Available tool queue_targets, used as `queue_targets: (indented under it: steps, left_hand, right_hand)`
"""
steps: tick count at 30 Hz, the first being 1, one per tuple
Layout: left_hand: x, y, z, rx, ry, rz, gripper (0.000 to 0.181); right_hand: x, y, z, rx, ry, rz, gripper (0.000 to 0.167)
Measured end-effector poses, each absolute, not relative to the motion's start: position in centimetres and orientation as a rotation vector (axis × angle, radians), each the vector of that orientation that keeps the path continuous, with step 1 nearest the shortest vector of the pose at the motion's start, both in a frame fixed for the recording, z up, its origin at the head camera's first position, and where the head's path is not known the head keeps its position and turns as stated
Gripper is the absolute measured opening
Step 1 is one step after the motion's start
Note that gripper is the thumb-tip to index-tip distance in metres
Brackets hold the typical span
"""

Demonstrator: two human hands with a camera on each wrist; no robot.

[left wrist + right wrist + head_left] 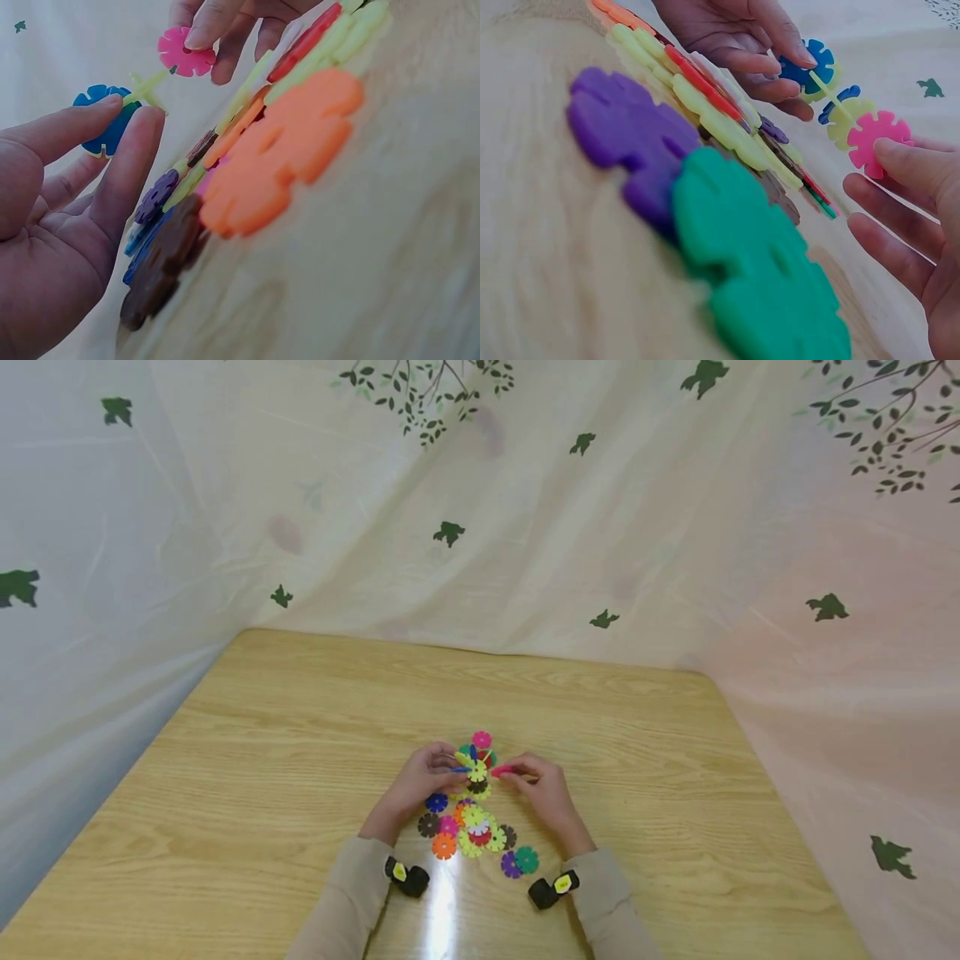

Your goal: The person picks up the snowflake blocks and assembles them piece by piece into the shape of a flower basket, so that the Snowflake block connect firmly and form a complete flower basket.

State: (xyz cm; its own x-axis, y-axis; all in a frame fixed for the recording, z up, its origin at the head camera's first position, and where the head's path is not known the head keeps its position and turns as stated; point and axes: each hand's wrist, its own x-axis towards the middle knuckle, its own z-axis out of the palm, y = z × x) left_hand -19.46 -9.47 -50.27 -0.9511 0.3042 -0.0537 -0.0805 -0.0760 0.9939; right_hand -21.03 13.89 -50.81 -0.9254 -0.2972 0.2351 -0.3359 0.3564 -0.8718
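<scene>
My left hand (pixel 418 777) pinches a blue notched flower disc (pixel 821 56) between thumb and fingers. That disc is part of a small joined cluster with a yellow disc (pixel 477 770) at its middle and more blue and yellow discs slotted round it. From the other side, my right hand (pixel 543 785) pinches a pink disc (pixel 870 142) by thumb and fingertips. The pink disc's edge is at the yellow disc's rim; whether they are slotted together I cannot tell. Both hands are held just above the pile of loose discs.
Loose discs lie beneath and in front of the hands: orange (pixel 444 846), brown (pixel 428 825), blue (pixel 437 802), purple (pixel 511 865), green (pixel 527 860) and several yellow ones. Another pink disc (pixel 482 740) lies beyond. A leaf-patterned cloth (pixel 525 568) hangs behind the wooden table (pixel 262 777).
</scene>
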Motion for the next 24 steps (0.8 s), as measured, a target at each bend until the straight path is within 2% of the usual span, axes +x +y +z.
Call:
queue_targets:
  steps: [4,11,24]
  left_hand:
    - [-19.3,-9.3,-50.2,0.248,1.944,2.096,0.035]
    - [-19.3,-8.9,-50.3,0.258,1.929,2.080,0.032]
    - [-19.4,-8.4,-50.2,0.153,1.972,2.086,0.033]
  right_hand:
    - [-20.8,13.7,-50.4,0.564,-2.559,1.672,0.011]
    - [-19.3,13.4,-47.6,0.648,-2.566,1.676,0.010]
    - [-19.3,13.1,-47.6,0.607,-2.541,1.738,0.007]
